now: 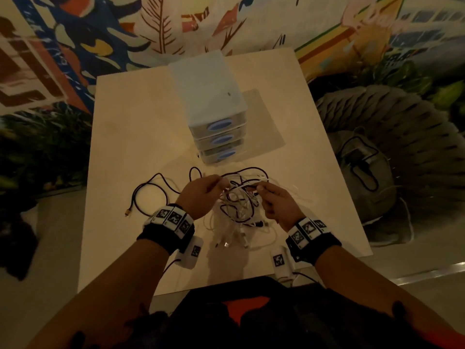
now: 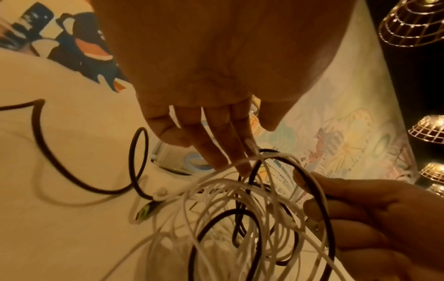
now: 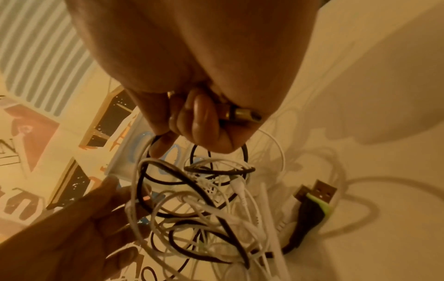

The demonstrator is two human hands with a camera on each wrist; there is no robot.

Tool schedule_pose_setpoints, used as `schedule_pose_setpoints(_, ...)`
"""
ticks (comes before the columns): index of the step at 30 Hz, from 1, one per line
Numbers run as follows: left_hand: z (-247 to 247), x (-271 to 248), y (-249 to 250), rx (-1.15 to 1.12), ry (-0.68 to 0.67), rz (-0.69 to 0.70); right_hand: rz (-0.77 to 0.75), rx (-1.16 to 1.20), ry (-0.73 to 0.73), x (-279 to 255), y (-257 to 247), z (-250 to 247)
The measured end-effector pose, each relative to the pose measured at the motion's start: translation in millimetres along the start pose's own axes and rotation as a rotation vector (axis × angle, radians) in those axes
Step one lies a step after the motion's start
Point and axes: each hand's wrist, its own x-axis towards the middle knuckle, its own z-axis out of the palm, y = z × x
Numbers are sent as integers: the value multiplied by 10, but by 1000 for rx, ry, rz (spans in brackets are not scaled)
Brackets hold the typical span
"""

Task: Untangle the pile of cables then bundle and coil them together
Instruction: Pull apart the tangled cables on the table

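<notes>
A tangle of white and black cables (image 1: 239, 210) lies on the white table (image 1: 130, 137), in front of me. My left hand (image 1: 222, 183) reaches in from the left with straight fingers (image 2: 240, 163), and white strands (image 2: 276, 157) lie across the fingertips, thumb apart. My right hand (image 1: 261, 188) pinches a black cable (image 3: 153, 150) at the top of the tangle, with a gold-coloured connector (image 3: 240, 114) tucked in its curled fingers. One black cable (image 1: 151, 182) trails left to a gold-tipped end (image 1: 127, 213). A black and green USB plug (image 3: 314, 197) rests on the table.
A white drawer unit (image 1: 214, 117) with three blue-handled drawers stands just behind the tangle. A grey woven seat (image 1: 377, 152) sits off the table's right edge. Loose white cable ends (image 1: 226, 244) lie toward the table's near edge.
</notes>
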Motion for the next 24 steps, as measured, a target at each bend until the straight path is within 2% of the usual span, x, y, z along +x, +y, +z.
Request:
schedule_pose_setpoints(3, -1, 7, -88, 19, -84, 16, 23, -207, 42, 77, -1, 55)
schedule_pose_setpoints(5, -23, 20, -105, 16, -143, 37, -21, -389, 58, 111, -48, 122)
schedule_pose_setpoints(9, -96, 90, -125, -88, -159, 111, -30, -486, 89, 156, -113, 265)
schedule_pose_setpoints(12, -110, 147, -155, -125, -179, 135, -19, -446, 98, 158, -150, 342)
schedule_pose_setpoints(14, -81, 165, -181, -182, -145, 135, 0, -409, 84, 144, -182, 376)
schedule_pose_setpoints(17, -57, 176, -174, -187, -29, 126, 29, -346, 68, 108, -218, 406)
schedule_pose_setpoints(20, -124, 171, -152, -54, 114, 107, 56, -273, 71, 114, -239, 413)
schedule_pose_setpoints(24, -161, 68, -91, 83, -68, 126, 185, -60, 44, 193, -227, 372)
